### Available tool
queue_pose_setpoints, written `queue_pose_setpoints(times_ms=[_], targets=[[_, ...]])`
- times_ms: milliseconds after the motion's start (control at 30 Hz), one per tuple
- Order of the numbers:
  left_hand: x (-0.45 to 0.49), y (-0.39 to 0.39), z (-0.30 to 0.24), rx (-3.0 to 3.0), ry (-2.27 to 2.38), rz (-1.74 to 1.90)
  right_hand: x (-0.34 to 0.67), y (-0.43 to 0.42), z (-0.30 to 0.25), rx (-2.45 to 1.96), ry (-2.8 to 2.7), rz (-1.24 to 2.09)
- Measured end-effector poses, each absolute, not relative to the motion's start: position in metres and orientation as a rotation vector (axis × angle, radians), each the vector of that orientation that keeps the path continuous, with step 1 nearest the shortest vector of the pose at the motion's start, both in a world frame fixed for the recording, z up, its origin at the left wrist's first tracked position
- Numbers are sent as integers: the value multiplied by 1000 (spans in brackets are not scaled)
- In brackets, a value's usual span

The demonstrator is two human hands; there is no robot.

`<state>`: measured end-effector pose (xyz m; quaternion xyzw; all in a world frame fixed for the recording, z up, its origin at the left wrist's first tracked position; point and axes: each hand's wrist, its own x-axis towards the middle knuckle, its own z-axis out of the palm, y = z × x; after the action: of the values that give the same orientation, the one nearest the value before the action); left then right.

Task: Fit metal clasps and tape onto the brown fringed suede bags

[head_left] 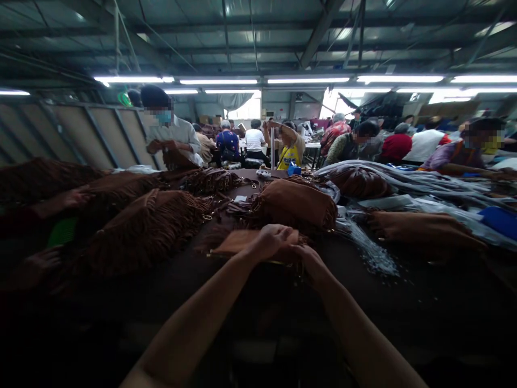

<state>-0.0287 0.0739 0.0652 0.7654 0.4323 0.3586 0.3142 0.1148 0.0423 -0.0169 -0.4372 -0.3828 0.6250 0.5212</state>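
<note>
A brown fringed bag (236,241) lies in front of me on the dark table, with a gold-coloured edge along its near side. My left hand (274,238) reaches across its top with the fingers closed on its right part. At the bag's right end, my right hand (309,261) grips the edge, fingers bent and partly hidden. The two hands almost touch. Some small hanging metal parts (299,272) show dimly below the right hand. Just behind lies a pile of similar brown bags (297,202).
Fringed bags (141,231) are heaped at left, where another person's hands (44,258) work near a green comb-like tool (63,231). On the right are white strips (404,175), clear plastic (369,242), another brown bag (424,229) and a blue object (501,221). Several people sit or stand beyond.
</note>
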Motion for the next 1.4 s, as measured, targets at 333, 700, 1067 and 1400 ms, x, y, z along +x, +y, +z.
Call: queue_pose_setpoints(times_ms=[333, 700, 1067, 1400], targets=[[-131, 30, -62, 2419, 1548, 577, 143, 16, -50, -1261, -1055, 1571], [-99, 28, -67, 2420, 1789, 631, 197, 35, -73, -1664, -1420, 946], [-44, 2, -63, 2442, 1551, 720, 198, 8, -70, -1750, -1689, 200], [10, -1, -75, 2461, 1554, 493, 177, 15, -82, -2068, -1695, 107]])
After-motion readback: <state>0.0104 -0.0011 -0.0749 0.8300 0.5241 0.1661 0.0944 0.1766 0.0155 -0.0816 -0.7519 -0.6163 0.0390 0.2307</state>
